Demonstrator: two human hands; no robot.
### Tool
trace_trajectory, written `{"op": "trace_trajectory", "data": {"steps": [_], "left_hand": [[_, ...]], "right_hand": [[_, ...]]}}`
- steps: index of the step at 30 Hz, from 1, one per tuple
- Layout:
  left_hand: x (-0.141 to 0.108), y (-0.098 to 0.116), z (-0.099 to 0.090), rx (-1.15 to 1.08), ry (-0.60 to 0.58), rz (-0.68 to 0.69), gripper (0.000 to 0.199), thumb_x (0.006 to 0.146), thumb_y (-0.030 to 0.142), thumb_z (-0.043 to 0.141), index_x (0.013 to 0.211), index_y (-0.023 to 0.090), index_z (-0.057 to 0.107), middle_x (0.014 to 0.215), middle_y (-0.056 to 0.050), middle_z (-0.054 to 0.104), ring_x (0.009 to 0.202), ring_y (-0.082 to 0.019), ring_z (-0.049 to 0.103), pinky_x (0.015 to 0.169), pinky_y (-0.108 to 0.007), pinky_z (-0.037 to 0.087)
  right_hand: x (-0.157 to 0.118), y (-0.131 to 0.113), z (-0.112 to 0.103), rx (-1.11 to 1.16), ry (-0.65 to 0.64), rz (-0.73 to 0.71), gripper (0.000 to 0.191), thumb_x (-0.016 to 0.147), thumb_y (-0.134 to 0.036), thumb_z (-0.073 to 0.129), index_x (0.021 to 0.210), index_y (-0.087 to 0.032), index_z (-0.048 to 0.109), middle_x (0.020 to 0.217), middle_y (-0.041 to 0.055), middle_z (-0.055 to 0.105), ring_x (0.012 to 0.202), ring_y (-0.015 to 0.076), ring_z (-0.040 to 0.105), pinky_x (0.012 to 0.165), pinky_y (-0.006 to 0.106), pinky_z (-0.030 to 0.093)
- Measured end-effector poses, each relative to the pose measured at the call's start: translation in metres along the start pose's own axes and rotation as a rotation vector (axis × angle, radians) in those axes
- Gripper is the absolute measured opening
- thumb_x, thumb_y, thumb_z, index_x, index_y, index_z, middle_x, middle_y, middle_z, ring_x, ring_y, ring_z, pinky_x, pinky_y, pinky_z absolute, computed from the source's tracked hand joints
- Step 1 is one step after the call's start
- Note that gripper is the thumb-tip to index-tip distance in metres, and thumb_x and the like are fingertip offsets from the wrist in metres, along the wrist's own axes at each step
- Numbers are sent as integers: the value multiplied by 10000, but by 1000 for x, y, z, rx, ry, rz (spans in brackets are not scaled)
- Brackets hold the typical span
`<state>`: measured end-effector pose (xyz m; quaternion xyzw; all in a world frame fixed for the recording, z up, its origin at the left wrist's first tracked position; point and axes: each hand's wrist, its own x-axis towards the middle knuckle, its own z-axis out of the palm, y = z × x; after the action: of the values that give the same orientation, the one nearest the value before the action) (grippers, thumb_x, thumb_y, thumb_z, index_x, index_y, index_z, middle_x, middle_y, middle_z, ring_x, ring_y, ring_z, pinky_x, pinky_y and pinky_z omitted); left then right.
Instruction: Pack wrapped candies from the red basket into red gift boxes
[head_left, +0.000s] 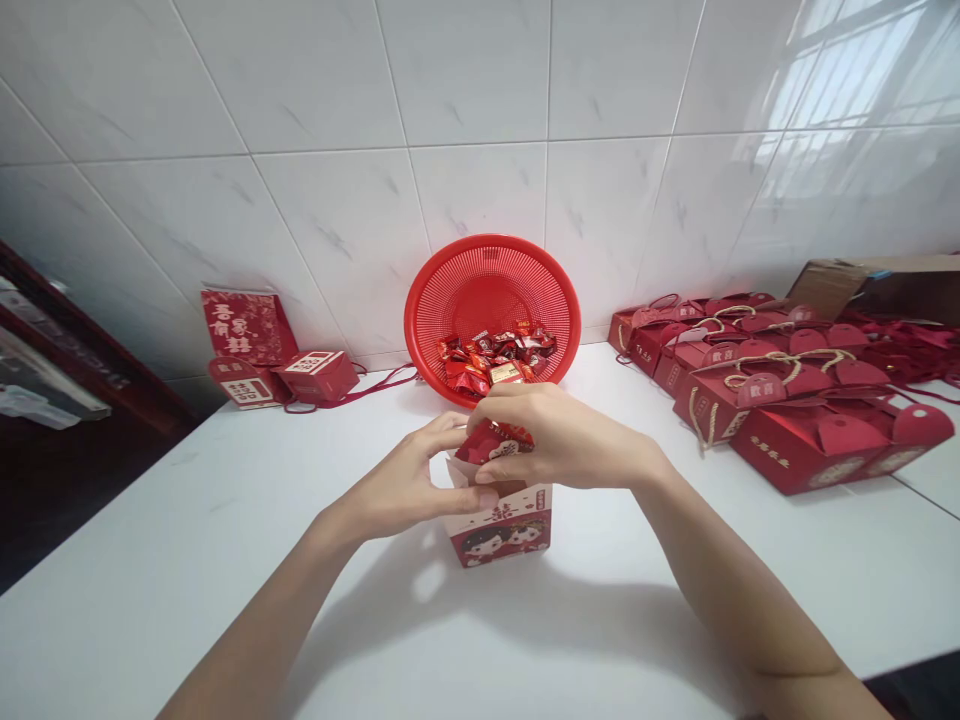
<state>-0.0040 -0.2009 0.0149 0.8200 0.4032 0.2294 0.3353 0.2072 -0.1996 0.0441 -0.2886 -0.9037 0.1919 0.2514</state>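
Our left hand (405, 475) clasps 1 unclosed box (501, 540); our right hand (559, 435) pinches wrapped sweets (491, 447) at its mouth. Filling looks unfinished, we judge; basket (415, 320) holds more.

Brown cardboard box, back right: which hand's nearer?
Right. The right hand, at the open top of the white-and-red carton, is left of and in front of the cardboard box; the left hand, on the carton's left side, is farther left.
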Motion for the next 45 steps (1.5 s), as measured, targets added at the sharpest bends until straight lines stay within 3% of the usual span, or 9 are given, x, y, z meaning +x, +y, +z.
{"op": "trace_trajectory", "data": {"steps": [4,9,15,23,30,36,40,43,45], "left_hand": [[-1,-4,0,17,-15,3,320,754,441,760,1037,292,746,1209,-31,646,1133,-283,585,959,-406,506],[0,-8,0,10,7,-15,581,724,476,782,1277,352,652,1376,-42,574,1284,-325,511,1058,-471,452],[0,-4,-1,4,-32,5,462,768,468,747,1213,355,691,1363,-26,591,1279,-326,513,1061,-492,450],[-1,-9,-1,33,8,-6,552,739,463,774,1267,353,660,1379,-39,585,1298,-330,507,1085,-493,433],[-1,-14,6,-3,117,-6,378,843,475,672,1184,319,712,1170,-54,674,1076,-254,633,903,-387,545],[-11,-27,25,7,250,131,328,928,420,570,1169,256,718,1154,-81,653,1084,-234,615,963,-376,511],[-22,-38,45,-113,323,124,524,863,383,663,1367,284,561,1445,-105,491,1315,-294,490,1030,-411,489],[-24,-44,58,-352,412,55,831,832,393,697,1534,333,257,1528,-130,397,1177,-274,614,901,-397,571],[-22,-46,64,-479,412,-10,870,812,425,715,1534,301,244,1433,-137,512,1061,-259,674,838,-381,594]], "right_hand": [[0,2,-1,8,-2,31,160,807,-219,715,946,-175,649,882,23,578,732,135,501,623,240,364],[-2,3,-4,0,-17,-9,196,850,-215,648,1043,-175,643,926,44,612,768,157,534,643,257,399],[-2,4,-3,69,-30,-92,310,862,-4,471,1069,-166,636,1016,63,696,897,170,610,717,272,447],[-6,3,-10,66,39,-102,174,948,-180,537,1086,-181,642,1063,55,709,961,174,647,825,302,492],[-23,10,-29,60,118,-14,395,902,-351,645,1272,-221,595,1271,93,664,1140,246,636,957,407,521],[-45,37,7,226,132,74,796,794,-447,753,1470,-269,374,1442,142,524,1290,296,535,1020,496,492],[-53,50,43,445,202,195,654,846,-428,696,1408,-231,427,1219,125,636,985,214,665,884,429,552],[-53,54,61,585,320,236,560,867,-434,665,1334,-183,485,920,45,669,801,169,646,814,385,549],[-53,54,68,648,354,245,501,865,-432,669,1273,-174,538,842,26,661,807,175,640,809,372,538]]}}
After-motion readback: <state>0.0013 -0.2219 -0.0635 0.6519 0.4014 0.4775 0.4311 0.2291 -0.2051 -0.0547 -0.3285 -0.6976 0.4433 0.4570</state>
